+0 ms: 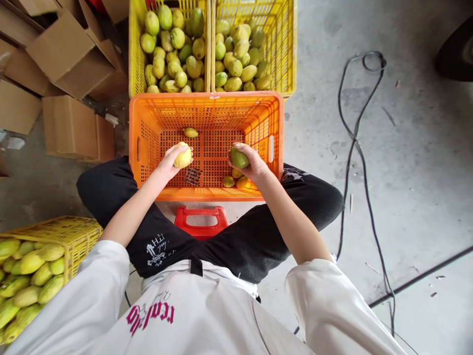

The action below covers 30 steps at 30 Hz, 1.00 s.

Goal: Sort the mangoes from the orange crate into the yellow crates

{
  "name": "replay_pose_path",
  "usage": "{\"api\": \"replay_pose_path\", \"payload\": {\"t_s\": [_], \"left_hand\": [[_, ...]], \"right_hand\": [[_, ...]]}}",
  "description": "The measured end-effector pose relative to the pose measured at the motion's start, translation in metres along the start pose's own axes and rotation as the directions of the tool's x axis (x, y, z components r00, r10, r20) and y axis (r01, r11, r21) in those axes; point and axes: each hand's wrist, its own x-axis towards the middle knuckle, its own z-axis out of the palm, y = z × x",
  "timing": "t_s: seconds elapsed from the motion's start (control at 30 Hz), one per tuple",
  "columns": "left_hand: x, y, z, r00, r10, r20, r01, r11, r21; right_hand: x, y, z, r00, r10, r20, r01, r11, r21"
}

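Note:
My left hand (178, 156) is closed around a yellow papaya-like fruit (183, 156), holding it over the left half of an orange plastic crate (207, 195). Over the crate's right half, my right hand (251, 161) grips a greener papaya-like fruit (239, 157). A single yellow-green fruit (190, 132) lies on the crate floor near its far wall. Below my right hand, a few fruits (228, 181) rest in the near right corner, partly hidden by that hand. A small dark patch (192, 176) shows on the crate bottom; I cannot make out what it is.
Two yellow crates (294, 59) of fruit stand against the orange crate's far side. Another yellow crate (79, 234) of fruit is at lower left. Cardboard boxes (72, 125) pile up at left. A red stool (201, 229) shows between my legs. A black cable (356, 138) loops over the floor at right.

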Motion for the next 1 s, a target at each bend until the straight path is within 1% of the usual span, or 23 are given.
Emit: {"api": "replay_pose_path", "payload": {"t_s": [0.13,0.2,0.33,0.43,0.5,0.57,0.77,1.0], "left_hand": [[0.007,0.000,-0.004,0.991,-0.025,-0.129,0.019,0.999,-0.045],[0.009,0.001,-0.006,0.987,-0.054,-0.149,0.044,0.997,-0.069],[0.010,0.002,-0.006,0.991,-0.125,-0.055,0.121,0.990,-0.075],[0.009,0.002,-0.007,0.987,-0.160,-0.016,0.158,0.985,-0.076],[0.010,0.001,-0.009,0.984,-0.179,-0.021,0.176,0.981,-0.081],[0.012,0.000,-0.011,0.980,-0.195,-0.032,0.191,0.978,-0.084],[0.014,-0.002,-0.013,0.984,-0.177,-0.026,0.174,0.981,-0.080],[0.012,-0.001,-0.011,0.979,-0.201,-0.031,0.196,0.973,-0.123]], "right_hand": [[0.002,0.001,-0.001,0.998,0.060,0.002,-0.060,0.998,-0.003],[0.002,0.000,0.000,0.997,0.080,0.019,-0.080,0.997,-0.002],[0.005,0.001,0.001,0.998,0.065,0.023,-0.066,0.998,0.022],[0.010,0.004,0.000,0.995,0.095,0.001,-0.095,0.992,0.078],[0.013,0.005,-0.003,0.992,0.128,-0.023,-0.125,0.986,0.112],[0.016,0.006,-0.005,0.990,0.134,-0.040,-0.128,0.984,0.124],[0.013,0.004,-0.003,0.999,0.025,-0.028,-0.022,0.995,0.092],[0.013,0.009,-0.003,0.999,-0.026,-0.033,0.026,1.000,0.010]]}}
